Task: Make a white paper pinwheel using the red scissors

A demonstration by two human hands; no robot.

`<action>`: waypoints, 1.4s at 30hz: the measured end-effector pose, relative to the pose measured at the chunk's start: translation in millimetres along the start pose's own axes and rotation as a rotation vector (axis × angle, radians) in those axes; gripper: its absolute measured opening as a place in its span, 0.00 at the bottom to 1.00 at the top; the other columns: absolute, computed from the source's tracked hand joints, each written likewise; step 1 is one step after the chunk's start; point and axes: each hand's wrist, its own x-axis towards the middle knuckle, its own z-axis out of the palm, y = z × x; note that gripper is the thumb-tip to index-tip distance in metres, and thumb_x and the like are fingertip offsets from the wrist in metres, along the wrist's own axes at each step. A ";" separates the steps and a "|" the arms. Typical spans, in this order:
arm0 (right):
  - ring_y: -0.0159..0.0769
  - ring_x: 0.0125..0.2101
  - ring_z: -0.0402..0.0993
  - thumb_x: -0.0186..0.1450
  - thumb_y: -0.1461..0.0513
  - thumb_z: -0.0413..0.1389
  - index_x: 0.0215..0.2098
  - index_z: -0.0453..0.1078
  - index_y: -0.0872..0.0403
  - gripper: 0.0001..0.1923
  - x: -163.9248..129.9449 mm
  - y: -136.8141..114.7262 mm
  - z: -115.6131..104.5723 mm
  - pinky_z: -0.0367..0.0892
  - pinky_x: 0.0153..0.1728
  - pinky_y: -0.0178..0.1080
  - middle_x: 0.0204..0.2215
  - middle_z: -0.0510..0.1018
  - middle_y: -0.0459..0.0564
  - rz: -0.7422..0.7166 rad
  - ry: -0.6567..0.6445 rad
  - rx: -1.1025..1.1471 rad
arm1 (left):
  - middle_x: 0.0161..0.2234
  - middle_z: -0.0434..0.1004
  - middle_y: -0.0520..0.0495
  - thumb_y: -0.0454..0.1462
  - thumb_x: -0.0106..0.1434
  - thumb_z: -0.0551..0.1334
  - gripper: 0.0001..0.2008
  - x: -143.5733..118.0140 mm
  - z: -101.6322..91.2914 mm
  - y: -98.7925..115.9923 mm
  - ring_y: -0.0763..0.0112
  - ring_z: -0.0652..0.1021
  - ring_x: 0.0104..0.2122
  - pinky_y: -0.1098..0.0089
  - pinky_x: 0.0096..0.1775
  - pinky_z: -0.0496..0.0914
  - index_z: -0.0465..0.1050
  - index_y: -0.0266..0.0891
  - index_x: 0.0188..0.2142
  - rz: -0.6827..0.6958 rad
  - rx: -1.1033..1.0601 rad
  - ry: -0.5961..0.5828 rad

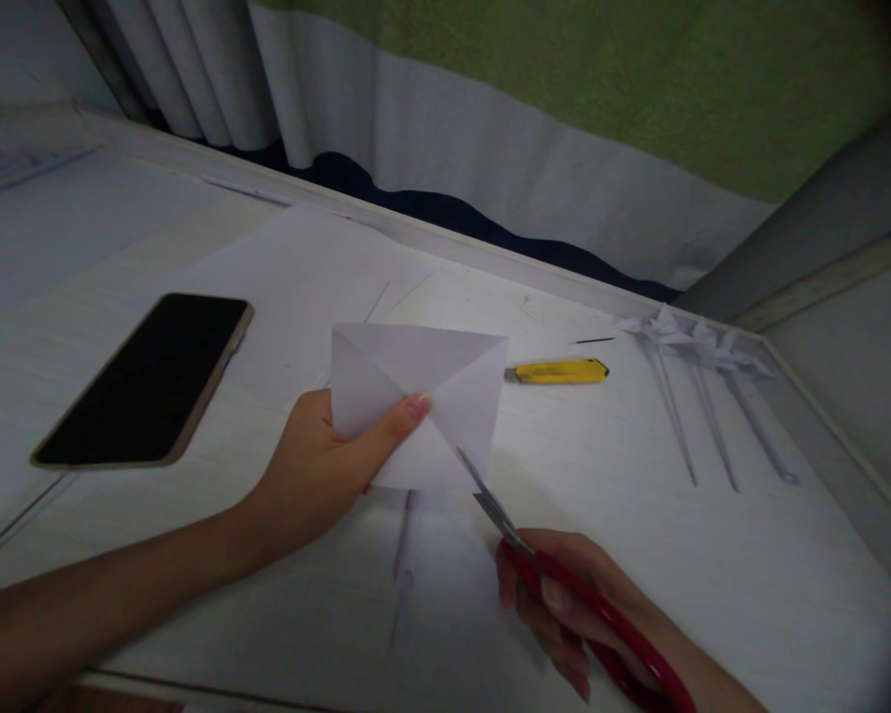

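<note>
My left hand point(319, 456) pinches a square of white paper point(460, 386), its thumb pressed near the middle and its fingers hidden behind. Diagonal creases cross the sheet from corner to corner. Red-handled scissors point(601, 604) are gripped in my right hand point(564, 584). Their blades are slightly parted at the lower right corner of the paper, one blade in front of the sheet and pointing toward its centre. A thin rolled paper stick point(406, 555) lies on the table below the square.
A dark-screened phone point(148, 381) lies at left. Behind the paper is a yellow utility knife point(560, 371), with a thin dark piece point(594, 341) beyond it. Folded paper flowers on stems point(705, 347) lie at right. White sheets point(289, 287) cover the back; a curtain point(490, 129) hangs behind.
</note>
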 end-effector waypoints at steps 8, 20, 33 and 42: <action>0.19 0.12 0.52 0.57 0.49 0.50 0.32 0.64 0.58 0.19 1.1 1.8 -0.3 0.50 0.12 0.25 0.13 0.58 0.38 0.034 0.000 0.009 | 0.14 0.69 0.55 0.41 0.49 0.62 0.09 1.4 -0.6 4.5 0.77 0.67 0.12 0.81 0.12 0.60 0.71 0.36 0.22 -0.024 0.017 -0.013; 0.22 0.16 0.53 0.60 0.50 0.46 0.30 0.64 0.57 0.18 -10.4 1.5 7.3 0.52 0.17 0.28 0.17 0.60 0.41 0.085 0.122 -0.099 | 0.21 0.76 0.52 0.39 0.49 0.62 0.07 1.6 -1.3 8.3 0.76 0.71 0.17 0.81 0.15 0.63 0.74 0.37 0.26 -0.049 -0.001 -0.023; 0.20 0.13 0.51 0.60 0.48 0.44 0.26 0.59 0.57 0.21 -3.6 -3.2 13.3 0.46 0.14 0.28 0.12 0.57 0.38 0.030 0.099 -0.238 | 0.11 0.66 0.55 0.41 0.50 0.62 0.10 2.0 -1.5 7.4 0.77 0.65 0.11 0.80 0.12 0.57 0.69 0.35 0.20 -0.116 0.002 -0.058; 0.21 0.12 0.49 0.61 0.51 0.46 0.27 0.63 0.56 0.17 -5.5 0.5 10.2 0.48 0.13 0.28 0.12 0.57 0.38 -0.013 0.136 -0.289 | 0.11 0.65 0.55 0.41 0.49 0.62 0.11 2.2 -2.2 7.2 0.77 0.65 0.12 0.80 0.12 0.57 0.67 0.36 0.18 -0.138 -0.015 -0.071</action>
